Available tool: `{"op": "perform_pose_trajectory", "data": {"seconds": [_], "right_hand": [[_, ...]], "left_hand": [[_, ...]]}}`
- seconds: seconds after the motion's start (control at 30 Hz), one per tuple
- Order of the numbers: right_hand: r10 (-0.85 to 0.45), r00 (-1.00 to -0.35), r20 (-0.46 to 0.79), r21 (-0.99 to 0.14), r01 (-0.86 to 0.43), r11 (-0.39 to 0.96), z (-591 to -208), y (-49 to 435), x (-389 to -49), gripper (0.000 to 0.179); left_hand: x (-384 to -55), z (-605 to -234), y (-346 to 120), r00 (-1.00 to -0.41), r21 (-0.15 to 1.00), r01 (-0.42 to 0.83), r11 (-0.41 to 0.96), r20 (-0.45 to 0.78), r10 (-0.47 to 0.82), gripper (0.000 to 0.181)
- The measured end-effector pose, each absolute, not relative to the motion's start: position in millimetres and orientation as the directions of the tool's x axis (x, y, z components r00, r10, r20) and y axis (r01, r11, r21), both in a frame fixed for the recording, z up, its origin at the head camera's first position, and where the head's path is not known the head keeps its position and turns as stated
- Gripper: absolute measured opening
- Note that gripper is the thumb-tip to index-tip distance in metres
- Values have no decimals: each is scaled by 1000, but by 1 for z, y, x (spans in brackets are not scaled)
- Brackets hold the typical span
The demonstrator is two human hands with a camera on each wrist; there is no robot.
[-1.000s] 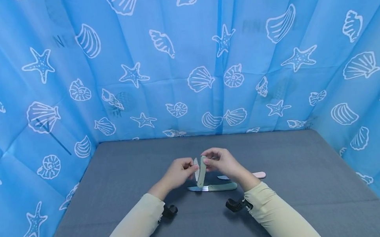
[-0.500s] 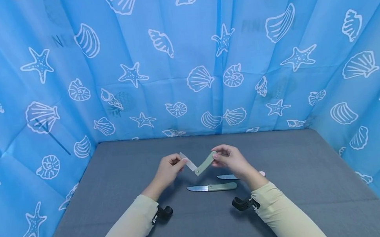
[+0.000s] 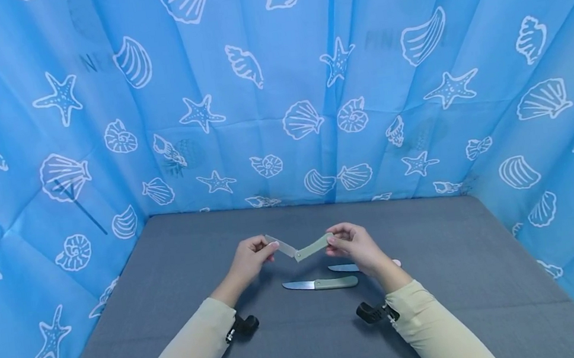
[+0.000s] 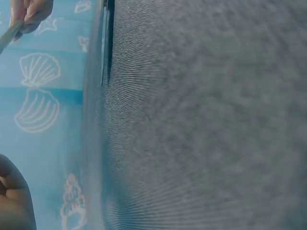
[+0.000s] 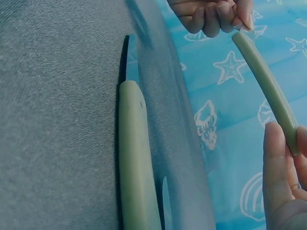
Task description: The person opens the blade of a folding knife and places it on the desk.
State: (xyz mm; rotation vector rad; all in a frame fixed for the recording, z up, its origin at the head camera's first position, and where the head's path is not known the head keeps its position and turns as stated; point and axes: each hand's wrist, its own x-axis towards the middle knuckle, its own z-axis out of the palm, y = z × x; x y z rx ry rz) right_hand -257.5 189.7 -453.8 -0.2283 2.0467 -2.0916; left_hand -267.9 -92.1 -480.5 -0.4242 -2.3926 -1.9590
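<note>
Held in the air between both hands is a folding knife (image 3: 313, 248) with a pale green handle, bent in a wide V at its pivot. My left hand (image 3: 248, 258) pinches the blade (image 3: 286, 246) between thumb and fingers. At the handle's far end, my right hand (image 3: 355, 245) grips it by thumb and fingertips. Below lies a second green-handled knife (image 3: 335, 283), unfolded with its blade to the left. A pink-handled knife (image 3: 342, 268) lies behind it, its middle hidden by my right hand and wrist. The right wrist view shows the held handle (image 5: 268, 86) from its edge.
A grey cloth-covered table (image 3: 212, 355) spreads beneath the hands. Blue curtains (image 3: 275, 85) with white shell and starfish prints stand along its back and sides. Black wrist mounts (image 3: 246, 326) stick out inward at both sleeves.
The hands have moved apart, and the held knife has swung from nearly folded to a wide V. It has also turned from upright to lying more level.
</note>
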Motion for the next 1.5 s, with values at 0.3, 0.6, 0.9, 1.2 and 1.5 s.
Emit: {"op": "perform_pose_trajectory", "data": {"seconds": [0.3, 0.6, 0.9, 1.2, 1.5], "right_hand": [[-265, -964, -28, -998, 40, -38, -453, 192, -254, 30], [-303, -953, -23, -1000, 25, -3, -450, 195, -255, 30], [-389, -920, -42, -993, -6, 121, -450, 197, -258, 28], [-453, -886, -103, -963, -25, 269, -448, 197, -262, 19], [-520, -845, -129, -940, -62, 334, -447, 198, -263, 16]], "left_hand": [[-267, -481, -96, -947, 955, 252, 159, 209, 244, 29], [-270, -475, -108, -912, 949, 169, 264, 49, 408, 29], [-264, -462, -116, -866, 905, 165, 392, -57, 497, 23], [-268, -465, -118, -833, 858, 231, 459, -70, 549, 13], [-269, -463, -120, -834, 848, 246, 470, -63, 549, 19]]}}
